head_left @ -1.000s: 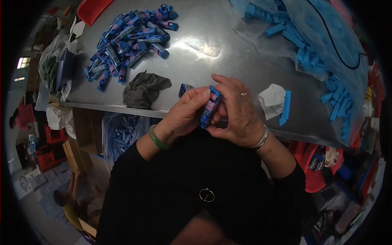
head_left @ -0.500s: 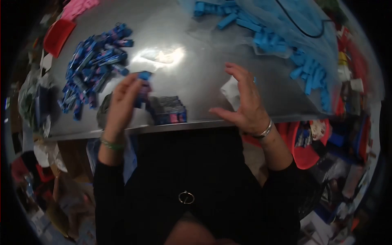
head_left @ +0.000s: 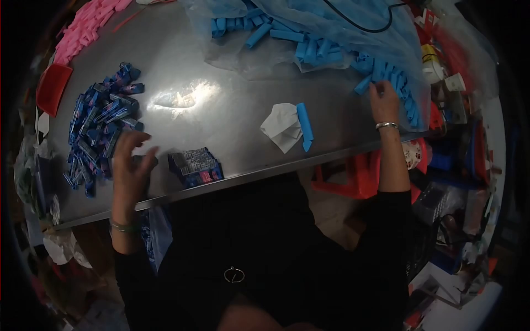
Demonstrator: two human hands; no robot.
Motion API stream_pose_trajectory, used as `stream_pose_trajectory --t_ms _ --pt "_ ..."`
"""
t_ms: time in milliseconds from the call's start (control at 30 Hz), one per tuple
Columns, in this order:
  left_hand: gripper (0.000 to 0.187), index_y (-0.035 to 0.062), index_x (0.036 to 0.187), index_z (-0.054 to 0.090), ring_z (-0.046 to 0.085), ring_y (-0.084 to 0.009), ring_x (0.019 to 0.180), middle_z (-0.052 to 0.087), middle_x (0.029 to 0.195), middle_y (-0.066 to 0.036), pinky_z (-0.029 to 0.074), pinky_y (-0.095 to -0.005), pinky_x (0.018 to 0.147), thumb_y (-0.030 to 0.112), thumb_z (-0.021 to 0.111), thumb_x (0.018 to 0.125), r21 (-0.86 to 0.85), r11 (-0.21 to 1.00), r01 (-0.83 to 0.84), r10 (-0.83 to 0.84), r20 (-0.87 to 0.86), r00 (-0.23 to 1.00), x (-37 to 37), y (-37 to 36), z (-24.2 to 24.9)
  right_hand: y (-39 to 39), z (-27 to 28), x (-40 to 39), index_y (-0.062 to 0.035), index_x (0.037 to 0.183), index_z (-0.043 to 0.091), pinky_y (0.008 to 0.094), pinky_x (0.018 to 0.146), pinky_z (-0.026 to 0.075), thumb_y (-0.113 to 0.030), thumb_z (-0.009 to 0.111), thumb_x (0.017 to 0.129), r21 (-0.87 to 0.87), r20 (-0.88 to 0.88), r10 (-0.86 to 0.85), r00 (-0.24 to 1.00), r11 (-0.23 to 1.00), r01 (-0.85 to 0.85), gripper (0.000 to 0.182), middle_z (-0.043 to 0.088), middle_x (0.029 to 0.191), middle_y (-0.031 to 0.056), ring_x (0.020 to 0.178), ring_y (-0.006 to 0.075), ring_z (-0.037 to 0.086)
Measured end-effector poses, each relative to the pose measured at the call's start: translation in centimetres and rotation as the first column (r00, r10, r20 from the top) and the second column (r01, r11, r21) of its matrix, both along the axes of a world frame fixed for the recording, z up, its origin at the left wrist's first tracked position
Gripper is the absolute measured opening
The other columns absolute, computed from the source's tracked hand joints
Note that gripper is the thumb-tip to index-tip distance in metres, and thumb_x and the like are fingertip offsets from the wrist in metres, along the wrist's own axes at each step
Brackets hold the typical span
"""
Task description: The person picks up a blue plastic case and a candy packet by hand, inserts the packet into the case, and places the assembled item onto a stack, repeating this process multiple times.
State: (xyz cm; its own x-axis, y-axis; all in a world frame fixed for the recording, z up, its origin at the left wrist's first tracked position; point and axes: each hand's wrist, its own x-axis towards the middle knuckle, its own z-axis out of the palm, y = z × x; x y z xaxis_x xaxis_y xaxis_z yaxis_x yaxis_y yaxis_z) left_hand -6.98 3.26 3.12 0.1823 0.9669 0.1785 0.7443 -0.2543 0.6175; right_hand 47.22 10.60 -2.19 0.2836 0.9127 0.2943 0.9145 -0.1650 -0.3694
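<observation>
My left hand [head_left: 132, 171] is over the table's near left part, thumb and fingers apart, with nothing visible in them. It is beside a pile of small dark blue packets [head_left: 105, 118]. Right of it lies a grey-and-blue printed stack [head_left: 196, 165] with pink marks, near the table edge. A dark object is partly hidden behind this hand. My right hand [head_left: 385, 103] is at the far right, fingers curled together on the heap of light blue strips [head_left: 378, 69], seemingly gripping one. Mid-table, a crumpled white sheet [head_left: 280, 128] lies beside one light blue strip [head_left: 304, 127].
A clear plastic bag [head_left: 353, 14] covers part of the light blue heap. Pink pieces [head_left: 83, 33] and a red scoop-like tray [head_left: 53, 88] are at the far left. Below the table edge stands a red container [head_left: 348, 179]. A black cable [head_left: 353, 25] crosses the bag.
My right hand has moved right, from beside the white sheet to the light blue heap. My left hand has opened and the blue packet it held is gone. The view has shifted.
</observation>
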Motion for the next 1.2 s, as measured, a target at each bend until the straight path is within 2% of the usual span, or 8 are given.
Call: stream_pose_trajectory --t_ms 133,400,500,600,667,767,1000,1200 --pt "0.031 0.0037 0.098 0.061 0.057 -0.0278 0.088 0.057 0.094 -0.012 0.048 -0.0355 0.074 0.005 0.076 0.071 0.006 0.993 0.114 -0.113 -0.113 0.987 3.8 -2.1 -2.0 1.0 0.0 -2.4 0.0016 0.1 0.055 0.0467 0.076 0.049 -0.039 0.064 0.085 -0.214 0.103 -0.126 0.987 0.966 0.146 0.045 0.064 0.095 0.023 0.089 0.0418 0.061" --pt "0.016 0.0034 0.084 0.061 0.058 -0.0248 0.081 0.058 0.086 -0.009 0.048 -0.0333 0.071 0.003 0.072 0.073 -0.179 0.98 0.085 -0.071 0.084 0.994 2.6 -2.9 -5.2 0.3 -3.5 -0.5 0.0011 0.104 0.057 0.0471 0.076 0.049 -0.028 0.067 0.084 0.031 0.189 -0.069 0.98 0.997 0.065 0.037 0.063 0.101 0.0222 0.091 0.0411 0.061" --pt "0.015 0.0027 0.085 0.06 0.057 -0.0201 0.082 0.058 0.084 -0.007 0.046 -0.0313 0.073 -0.001 0.071 0.075 -0.252 0.963 0.093 -0.042 0.203 0.978 2.7 -2.8 -5.4 -0.9 -2.7 0.6 0.0014 0.108 0.06 0.0413 0.071 0.051 -0.025 0.067 0.085 0.132 0.205 0.002 0.979 0.991 -0.03 0.035 0.064 0.098 0.0196 0.085 0.0327 0.064" --pt "0.013 0.0025 0.085 0.06 0.057 -0.0217 0.082 0.058 0.085 -0.008 0.046 -0.0314 0.073 -0.001 0.069 0.076 -0.2 0.974 0.106 -0.074 0.161 0.984 2.9 -2.7 -5.3 -2.5 0.4 -3.0 0.0018 0.111 0.06 0.0335 0.069 0.052 -0.02 0.064 0.089 0.164 -0.143 0.014 0.99 0.986 0.009 0.031 0.065 0.099 0.0139 0.082 0.0206 0.065" --pt "0.011 0.0023 0.086 0.06 0.057 -0.0248 0.083 0.058 0.086 -0.01 0.046 -0.0327 0.074 -0.002 0.067 0.078 -0.123 0.985 0.12 -0.107 0.104 0.989 3.0 -2.6 -5.2 -3.0 1.8 -5.6 0.0021 0.113 0.06 0.0279 0.069 0.053 -0.015 0.06 0.093 0.223 -0.597 0.172 0.784 0.974 -0.043 0.026 0.064 0.102 0.0099 0.081 0.0133 0.064" --pt "0.01 0.0016 0.087 0.06 0.057 -0.0272 0.084 0.058 0.087 -0.011 0.046 -0.0345 0.076 -0.003 0.064 0.079 -0.049 0.991 0.125 -0.122 0.063 0.991 3.1 -2.6 -5.2 -3.4 4.8 -11.1 0.0021 0.113 0.06 0.0272 0.069 0.053 -0.012 0.057 0.095 0.267 -0.774 0.26 0.578 0.961 -0.075 0.023 0.064 0.103 0.0087 0.078 0.0134 0.065" --pt "0.01 0.0022 0.089 0.06 0.057 -0.0287 0.085 0.059 0.092 -0.011 0.046 -0.0351 0.074 0.0 0.064 0.08 0.134 0.985 0.11 -0.124 0.1 0.987 3.3 -2.9 -4.8 -3.2 6.0 -19.8 0.0004 0.117 0.057 0.0263 0.073 0.052 -0.016 0.055 0.096 0.199 -0.883 0.342 0.321 0.893 -0.404 0.027 0.065 0.099 0.0062 0.08 0.0121 0.064" --pt "0.012 0.0015 0.091 0.059 0.058 -0.028 0.088 0.058 0.093 -0.012 0.046 -0.0345 0.076 -0.002 0.063 0.08 0.127 0.985 0.117 -0.145 0.237 0.961 3.4 -3.4 -4.3 -2.0 5.1 -22.8 0.001 0.112 0.058 0.0245 0.066 0.053 -0.023 0.06 0.094 0.152 -0.988 0.139 -0.07 0.765 -0.626 0.03 0.066 0.088 0.0079 0.075 0.0133 0.066"
